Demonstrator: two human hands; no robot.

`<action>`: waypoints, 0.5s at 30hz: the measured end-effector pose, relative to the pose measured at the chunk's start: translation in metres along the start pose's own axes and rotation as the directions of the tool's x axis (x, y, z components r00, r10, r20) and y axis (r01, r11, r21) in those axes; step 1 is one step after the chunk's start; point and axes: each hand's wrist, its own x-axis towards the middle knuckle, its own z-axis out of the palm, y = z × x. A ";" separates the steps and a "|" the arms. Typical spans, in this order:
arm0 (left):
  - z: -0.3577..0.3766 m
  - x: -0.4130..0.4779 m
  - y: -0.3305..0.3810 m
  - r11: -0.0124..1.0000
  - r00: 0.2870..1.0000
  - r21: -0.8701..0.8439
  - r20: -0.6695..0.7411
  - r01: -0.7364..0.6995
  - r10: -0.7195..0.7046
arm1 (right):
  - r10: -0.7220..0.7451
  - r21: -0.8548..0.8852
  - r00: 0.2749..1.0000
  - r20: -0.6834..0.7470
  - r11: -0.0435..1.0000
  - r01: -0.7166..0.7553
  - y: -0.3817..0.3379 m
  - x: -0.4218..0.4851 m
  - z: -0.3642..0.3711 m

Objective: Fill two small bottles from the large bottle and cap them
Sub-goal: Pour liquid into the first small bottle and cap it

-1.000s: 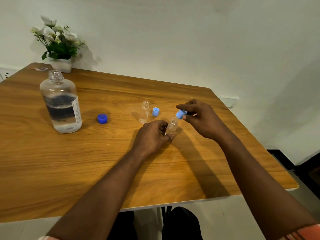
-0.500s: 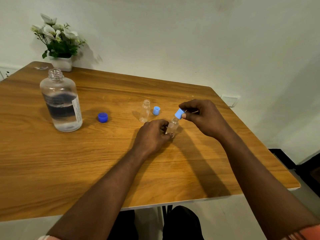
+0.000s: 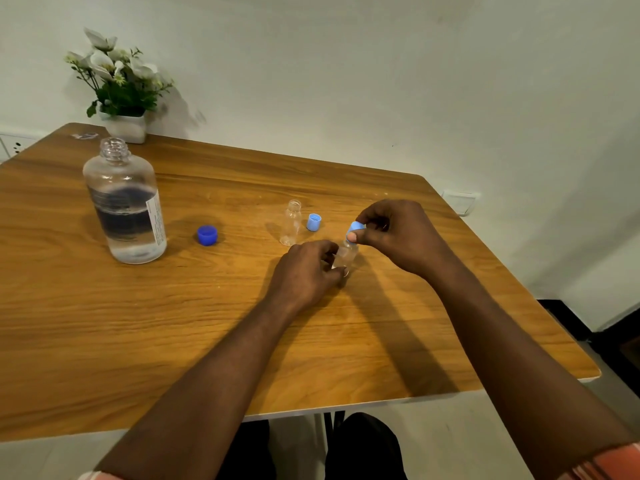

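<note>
- While my left hand (image 3: 304, 271) rests on the wooden table (image 3: 173, 323), its fingers are curled around the lower body of a small clear bottle (image 3: 347, 254), clamping it upright.
- My right hand (image 3: 398, 233) is positioned above that bottle; thumb and forefinger are pinched together on a light blue cap (image 3: 356, 226).
- This cap sits at the bottle's neck, tilted; whether it is seated on the threads I cannot tell.
- A second small bottle (image 3: 292, 221) stands uncapped just behind my left hand, with its own light blue cap (image 3: 313, 222) lying just beside it on the table.
- At the left, well apart, stands the large bottle (image 3: 124, 206), open-necked and partly filled with clear liquid.
- Its dark blue cap (image 3: 207, 234) lies on the table between the large bottle and the small ones.
</note>
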 end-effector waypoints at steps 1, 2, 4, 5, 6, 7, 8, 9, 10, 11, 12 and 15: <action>0.000 0.000 0.000 1.000 1.000 0.002 0.000 0.002 -0.002 | 0.007 -0.028 1.000 -0.005 1.000 -0.008 -0.001 0.001 0.000; 0.000 0.000 0.000 1.000 1.000 0.004 -0.001 0.006 -0.006 | 0.010 -0.063 1.000 -0.013 0.998 -0.011 -0.002 0.001 0.001; 0.000 0.000 -0.001 1.000 1.000 0.002 -0.005 0.011 -0.011 | 0.004 -0.137 0.999 -0.033 0.990 -0.009 -0.004 0.002 0.002; 0.000 0.000 -0.001 1.000 1.000 0.003 -0.006 0.012 -0.012 | -0.001 -0.176 0.999 -0.037 0.984 -0.005 -0.005 0.003 0.003; 0.000 0.000 -0.001 1.000 1.000 0.007 -0.007 0.011 -0.011 | -0.001 -0.217 0.999 -0.038 0.976 -0.007 -0.006 0.003 0.003; 0.000 0.000 -0.001 1.000 1.000 0.014 -0.007 0.011 -0.011 | 0.005 -0.249 0.999 -0.041 0.968 -0.015 -0.007 0.003 0.004; 0.000 0.000 -0.001 1.000 1.000 0.022 -0.005 0.010 -0.010 | 0.017 -0.251 0.999 -0.050 0.968 -0.029 -0.007 0.003 0.004; 0.000 0.000 -0.001 1.000 1.000 0.027 -0.003 0.010 -0.010 | 0.030 -0.208 0.997 -0.072 0.977 -0.044 -0.007 0.001 0.003; 0.000 0.000 -0.001 0.999 1.000 0.029 -0.001 0.012 -0.012 | 0.040 -0.130 0.994 -0.099 0.990 -0.053 -0.007 0.000 0.002; 0.000 0.000 -0.001 0.999 1.000 0.030 0.001 0.014 -0.014 | 0.050 -0.038 0.992 -0.118 0.998 -0.055 -0.007 0.000 0.000; 0.000 0.000 -0.002 0.999 1.000 0.032 0.001 0.016 -0.017 | 0.054 0.047 0.992 -0.117 0.998 -0.049 -0.006 0.000 -0.002; -0.001 0.000 -0.001 1.000 1.000 0.015 0.002 0.019 -0.019 | 0.022 0.094 0.999 0.029 0.995 -0.024 -0.004 0.000 -0.008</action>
